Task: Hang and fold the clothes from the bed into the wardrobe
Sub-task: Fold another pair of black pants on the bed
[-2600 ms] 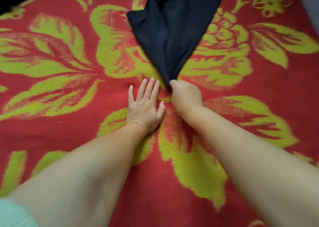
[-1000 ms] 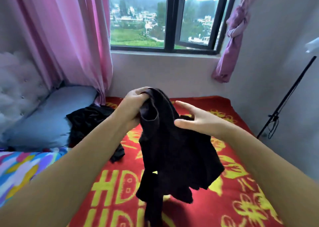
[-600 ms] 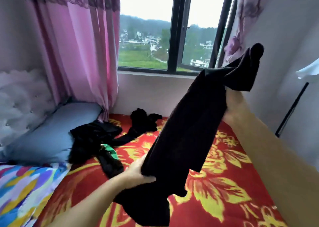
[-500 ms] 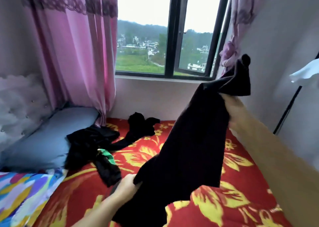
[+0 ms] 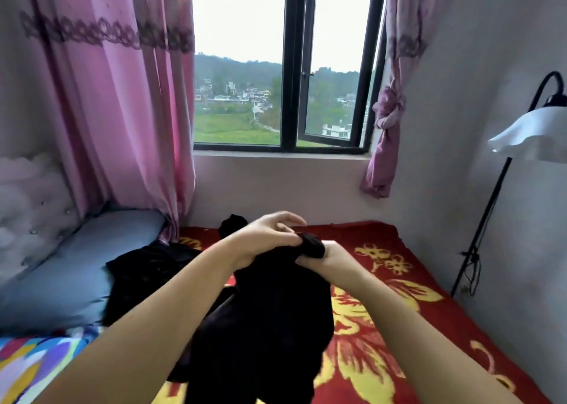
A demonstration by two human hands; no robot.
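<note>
We hold both bare forearms out in front of us, converging toward the middle of the view. Our left arm comes in from 7 o'clock and our right from 5 o'clock. Our left hand (image 5: pixel 270 236) sits just above and to the 10 o'clock side of our right hand (image 5: pixel 329 258); its thumb and forefinger pinch dark cloth while the other fingers arch loosely upward. Our right hand is curled into a fist round a bunched end of the same cloth, wrist bent inward. The two hands almost touch.

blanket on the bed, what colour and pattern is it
Red blanket with yellow flowers, seen in the head view.
</note>
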